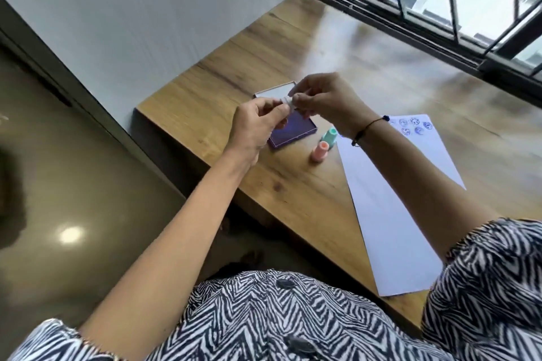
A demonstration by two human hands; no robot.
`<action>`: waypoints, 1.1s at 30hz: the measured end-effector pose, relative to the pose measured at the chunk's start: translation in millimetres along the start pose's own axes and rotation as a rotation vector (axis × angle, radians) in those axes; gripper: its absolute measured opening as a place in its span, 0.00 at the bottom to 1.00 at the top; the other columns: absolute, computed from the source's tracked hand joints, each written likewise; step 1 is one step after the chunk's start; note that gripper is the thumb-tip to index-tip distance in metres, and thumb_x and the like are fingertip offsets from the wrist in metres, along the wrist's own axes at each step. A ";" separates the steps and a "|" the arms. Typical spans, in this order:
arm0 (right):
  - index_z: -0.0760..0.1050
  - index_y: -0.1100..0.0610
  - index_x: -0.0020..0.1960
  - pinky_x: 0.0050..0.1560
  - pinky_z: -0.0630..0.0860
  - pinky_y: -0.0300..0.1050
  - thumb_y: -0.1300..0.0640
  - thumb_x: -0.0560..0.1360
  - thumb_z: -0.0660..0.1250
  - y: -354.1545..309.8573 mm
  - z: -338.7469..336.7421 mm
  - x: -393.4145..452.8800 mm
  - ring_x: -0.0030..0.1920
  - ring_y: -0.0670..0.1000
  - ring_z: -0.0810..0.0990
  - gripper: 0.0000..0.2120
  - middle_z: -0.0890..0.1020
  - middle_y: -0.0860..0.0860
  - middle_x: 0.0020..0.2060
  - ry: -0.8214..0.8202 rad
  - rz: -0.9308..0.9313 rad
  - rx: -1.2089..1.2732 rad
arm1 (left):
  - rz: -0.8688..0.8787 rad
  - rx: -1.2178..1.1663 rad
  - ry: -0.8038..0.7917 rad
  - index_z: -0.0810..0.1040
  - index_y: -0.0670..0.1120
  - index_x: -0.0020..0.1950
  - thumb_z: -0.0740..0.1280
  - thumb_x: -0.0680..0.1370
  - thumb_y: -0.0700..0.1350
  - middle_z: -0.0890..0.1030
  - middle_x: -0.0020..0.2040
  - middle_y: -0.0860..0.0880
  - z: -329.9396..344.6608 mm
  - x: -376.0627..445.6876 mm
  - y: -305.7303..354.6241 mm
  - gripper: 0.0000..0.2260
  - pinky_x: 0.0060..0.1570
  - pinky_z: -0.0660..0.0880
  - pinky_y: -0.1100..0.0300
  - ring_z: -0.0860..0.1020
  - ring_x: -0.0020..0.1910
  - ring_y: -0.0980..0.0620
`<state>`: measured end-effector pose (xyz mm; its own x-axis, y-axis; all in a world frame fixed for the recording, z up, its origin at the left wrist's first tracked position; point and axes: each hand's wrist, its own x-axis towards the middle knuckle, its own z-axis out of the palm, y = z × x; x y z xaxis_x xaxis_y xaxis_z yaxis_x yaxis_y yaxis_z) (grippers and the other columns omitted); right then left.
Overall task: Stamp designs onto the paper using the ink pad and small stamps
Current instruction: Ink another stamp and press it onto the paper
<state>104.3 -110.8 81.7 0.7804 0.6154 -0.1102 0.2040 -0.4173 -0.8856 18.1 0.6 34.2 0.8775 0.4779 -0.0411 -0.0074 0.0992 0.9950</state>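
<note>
- Head view: left hand (258, 123) and right hand (325, 99) both pinch a small white stamp (286, 102) above the open ink pad (290, 133).
- Paper (390, 184) lies along the tabletop's (293, 47) near edge.
- Uncap squarely; avoid touching the inked face.

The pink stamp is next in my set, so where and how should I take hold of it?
Pinch the pink stamp by its upper barrel, coming from above. It stands upright on the table, and the green stamp stands close on its far side, so a top grip looks easiest.
</note>
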 end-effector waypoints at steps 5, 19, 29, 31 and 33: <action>0.78 0.65 0.45 0.38 0.73 0.48 0.68 0.71 0.65 -2.4 16.3 6.0 0.28 0.50 0.74 0.05 0.78 0.56 0.30 0.045 -0.069 -0.124 | -0.019 -0.032 0.027 0.77 0.45 0.36 0.66 0.73 0.34 0.77 0.30 0.48 -9.1 0.4 -0.4 0.08 0.32 0.74 0.68 0.74 0.27 0.58; 0.79 0.63 0.47 0.39 0.72 0.36 0.67 0.68 0.63 7.8 11.7 10.6 0.35 0.47 0.76 0.09 0.82 0.54 0.34 0.024 -0.181 -0.556 | -0.099 -0.088 0.149 0.77 0.45 0.39 0.66 0.74 0.39 0.77 0.31 0.49 -17.2 -8.6 -25.0 0.04 0.28 0.71 0.70 0.74 0.27 0.60; 0.75 0.64 0.41 0.34 0.60 0.45 0.67 0.68 0.61 25.2 36.3 11.2 0.41 0.60 0.77 0.05 0.80 0.61 0.41 -0.007 -0.372 -0.960 | -0.036 0.095 0.218 0.78 0.55 0.38 0.67 0.65 0.55 0.80 0.39 0.49 -15.1 -10.7 -28.8 0.06 0.52 0.78 0.42 0.79 0.42 0.46; 0.75 0.62 0.39 0.31 0.59 0.43 0.67 0.66 0.63 25.7 37.4 15.9 0.39 0.59 0.76 0.04 0.79 0.60 0.39 -0.031 -0.358 -0.969 | -0.038 0.100 0.215 0.78 0.56 0.38 0.66 0.66 0.56 0.80 0.39 0.49 -14.9 -10.9 -29.7 0.06 0.52 0.77 0.41 0.79 0.42 0.47; 0.75 0.61 0.38 0.28 0.57 0.41 0.67 0.64 0.64 25.9 38.2 18.1 0.36 0.58 0.74 0.05 0.79 0.59 0.38 -0.043 -0.353 -0.984 | -0.039 0.112 0.210 0.78 0.57 0.38 0.66 0.66 0.56 0.81 0.40 0.49 -15.4 -10.5 -30.4 0.05 0.52 0.77 0.41 0.79 0.43 0.46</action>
<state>101.1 -85.0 39.6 0.5652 0.8234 0.0497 0.8222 -0.5575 -0.1143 1.7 6.1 3.0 0.7569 0.6478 -0.0862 0.0881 0.0296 0.9957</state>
